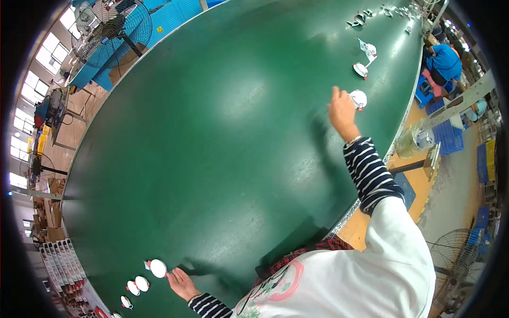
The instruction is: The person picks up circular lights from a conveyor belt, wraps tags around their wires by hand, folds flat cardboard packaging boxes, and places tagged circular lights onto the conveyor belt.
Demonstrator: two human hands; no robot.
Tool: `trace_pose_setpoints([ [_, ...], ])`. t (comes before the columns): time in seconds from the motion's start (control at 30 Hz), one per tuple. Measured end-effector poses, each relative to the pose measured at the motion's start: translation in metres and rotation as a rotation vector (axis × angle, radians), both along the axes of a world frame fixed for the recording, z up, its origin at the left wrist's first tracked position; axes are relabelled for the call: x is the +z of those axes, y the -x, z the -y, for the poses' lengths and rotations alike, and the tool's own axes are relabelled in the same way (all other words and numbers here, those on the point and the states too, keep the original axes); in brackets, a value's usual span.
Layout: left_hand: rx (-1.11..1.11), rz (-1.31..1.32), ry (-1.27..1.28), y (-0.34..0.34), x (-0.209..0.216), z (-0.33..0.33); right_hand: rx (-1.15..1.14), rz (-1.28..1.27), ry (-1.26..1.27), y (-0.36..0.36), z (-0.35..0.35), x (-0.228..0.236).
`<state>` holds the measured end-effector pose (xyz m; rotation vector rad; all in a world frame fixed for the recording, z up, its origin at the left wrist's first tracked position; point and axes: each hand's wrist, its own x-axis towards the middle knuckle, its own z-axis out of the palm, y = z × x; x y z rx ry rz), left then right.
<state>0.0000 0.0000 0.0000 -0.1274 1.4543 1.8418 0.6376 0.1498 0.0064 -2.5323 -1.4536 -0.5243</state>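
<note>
My left hand (183, 284) is at the lower left of the green belt-like table, its fingers stretched out and loosely apart. Its fingertips come right up to the rim of a white round downlight-like disc (158, 268) with a red clip; whether they touch cannot be told. Far to the right, my right hand (342, 111) reaches forward over the table with fingers extended. Beside its fingers lies another white round disc (359, 99) with a red tab, partly behind the hand. Neither hand visibly grips anything.
More white discs (141, 283) lie beyond my left hand. Past my right hand are a tilted disc (360, 70), a disc with a white strip (368, 51) and several small parts (360, 19). A person in blue (445, 63) sits by the right edge. Fans (112, 32) stand around.
</note>
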Motion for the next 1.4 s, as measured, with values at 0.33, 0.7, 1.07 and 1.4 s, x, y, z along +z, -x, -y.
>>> trace_pose_setpoints([
  [0.33, -0.487, -0.119, 0.059, -0.112, 0.010, -0.005, 0.317, -0.045, 0.004, -0.007, 0.015, 0.028],
  [0.7, -1.181, -1.723, -0.432, -0.209, 0.100, -0.045, 1.159, -0.866, 0.016, 0.145, 0.055, 0.142],
  [1.07, -1.091, -1.351, -0.269, -0.217, 0.067, -0.011, 1.227, -1.061, -0.160, 0.217, 0.091, 0.124],
  [1.4, -0.862, -0.396, -0.268, -0.217, 0.059, 0.004, 0.646, -1.943, 0.101, 0.246, 0.127, 0.086],
])
